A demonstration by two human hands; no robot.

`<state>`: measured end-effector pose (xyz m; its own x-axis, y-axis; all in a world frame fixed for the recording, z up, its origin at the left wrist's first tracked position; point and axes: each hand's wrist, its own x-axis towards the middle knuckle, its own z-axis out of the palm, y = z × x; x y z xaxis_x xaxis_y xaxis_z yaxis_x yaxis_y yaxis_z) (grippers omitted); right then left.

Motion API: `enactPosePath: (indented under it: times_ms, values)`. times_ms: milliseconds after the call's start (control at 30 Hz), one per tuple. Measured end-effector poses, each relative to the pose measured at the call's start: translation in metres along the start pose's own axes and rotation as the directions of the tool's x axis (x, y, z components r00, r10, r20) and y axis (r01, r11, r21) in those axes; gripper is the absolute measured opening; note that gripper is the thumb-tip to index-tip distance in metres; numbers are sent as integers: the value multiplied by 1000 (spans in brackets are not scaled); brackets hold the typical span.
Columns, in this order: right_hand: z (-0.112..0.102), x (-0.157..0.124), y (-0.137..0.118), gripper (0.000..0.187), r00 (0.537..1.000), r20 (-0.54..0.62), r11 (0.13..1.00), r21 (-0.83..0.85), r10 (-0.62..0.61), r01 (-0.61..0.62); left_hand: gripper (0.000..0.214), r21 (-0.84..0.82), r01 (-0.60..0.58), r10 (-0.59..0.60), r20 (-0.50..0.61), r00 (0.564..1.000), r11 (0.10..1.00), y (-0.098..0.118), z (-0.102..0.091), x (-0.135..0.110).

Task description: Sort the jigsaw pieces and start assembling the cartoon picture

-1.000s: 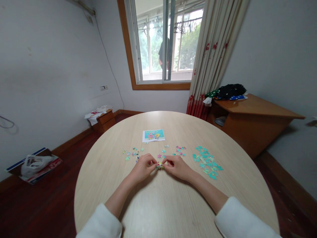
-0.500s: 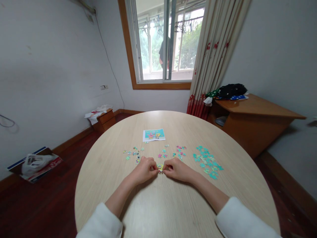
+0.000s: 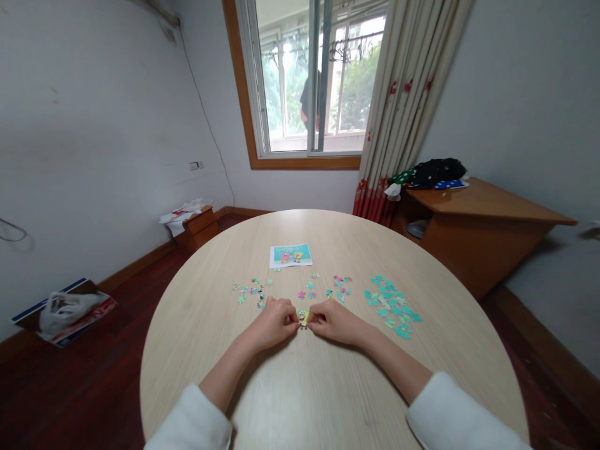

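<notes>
A small yellow patch of joined jigsaw pieces (image 3: 303,318) lies on the table between my hands. My left hand (image 3: 277,321) is closed in a pinch at its left edge. Pinching at the right edge is my right hand (image 3: 334,320), with its fingertips against the patch. Pink puzzle pieces (image 3: 307,294) lie just beyond the hands. Mixed light-coloured pieces (image 3: 254,290) are scattered past my left hand. To the right spreads a heap of turquoise puzzle pieces (image 3: 392,306). A printed reference picture (image 3: 291,255) with a pink and a yellow cartoon figure lies farther back.
The round wooden table (image 3: 300,387) fills the foreground. A brown desk (image 3: 487,203) with dark clothes (image 3: 438,172) stands at the right. A small drawer unit (image 3: 199,220) and a plastic bag (image 3: 65,309) are at the left. Behind the window, a person (image 3: 310,100) is partly visible.
Both hands stay at the yellow patch, and their pinches look nearly the same. Slightly more of the patch shows between the fingers. The view has shifted very slightly.
</notes>
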<state>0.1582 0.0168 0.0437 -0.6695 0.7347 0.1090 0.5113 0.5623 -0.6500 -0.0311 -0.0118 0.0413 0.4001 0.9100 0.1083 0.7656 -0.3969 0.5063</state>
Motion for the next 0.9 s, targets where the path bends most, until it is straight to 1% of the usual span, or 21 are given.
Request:
enactPosePath:
  times_ms: [167, 567, 900]
  values:
    - [0, 0, -1, 13, 1000, 3, 1000, -5, 6, -6, 12, 14, 2, -2, 8, 1000, 1000, 0, 0, 0]
    - [0, 0, -1, 13, 1000, 2, 1000, -1, 10, -10, 12, 21, 24, -24, 24, 999, 1000, 6, -4, -1]
    - [-1, -1, -3, 12, 1000, -8, 1000, -6, 7, -7, 11, 34, 0, 0, 6, 1000, 999, 4, -1, 0]
